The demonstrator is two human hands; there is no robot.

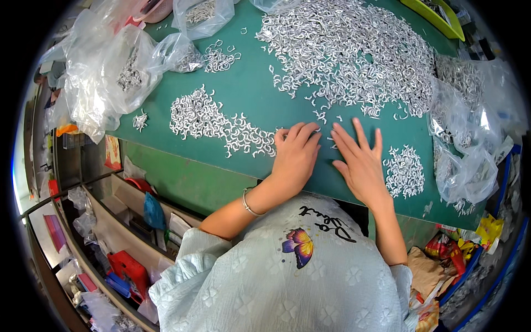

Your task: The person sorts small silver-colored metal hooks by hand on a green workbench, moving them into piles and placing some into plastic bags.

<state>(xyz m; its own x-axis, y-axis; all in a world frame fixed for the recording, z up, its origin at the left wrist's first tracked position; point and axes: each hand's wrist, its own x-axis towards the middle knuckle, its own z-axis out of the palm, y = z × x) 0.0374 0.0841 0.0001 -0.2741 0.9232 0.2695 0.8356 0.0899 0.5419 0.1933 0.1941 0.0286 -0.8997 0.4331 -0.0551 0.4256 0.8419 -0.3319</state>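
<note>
Small silvery C-shaped pieces lie on a green tabletop (249,72). My left hand (297,149), a bracelet at its wrist, rests palm down with fingers curled close together. Its outer fingers touch the right end of a strip of these pieces (243,134); anything under the fingertips is hidden. To its right, my right hand (362,169) lies flat and open with fingers spread. A few loose pieces lie between the two hands, by the right index finger. Beyond them spreads a large pile of pieces (354,55), and a smaller heap (404,172) sits right of the right hand.
Clear plastic bags of pieces stand at the left (105,77) and right (464,160). A yellow-green tray (437,16) is at the far right, a pink basin (157,11) at the far left. Below the table's left edge are open compartments holding a red object (128,268).
</note>
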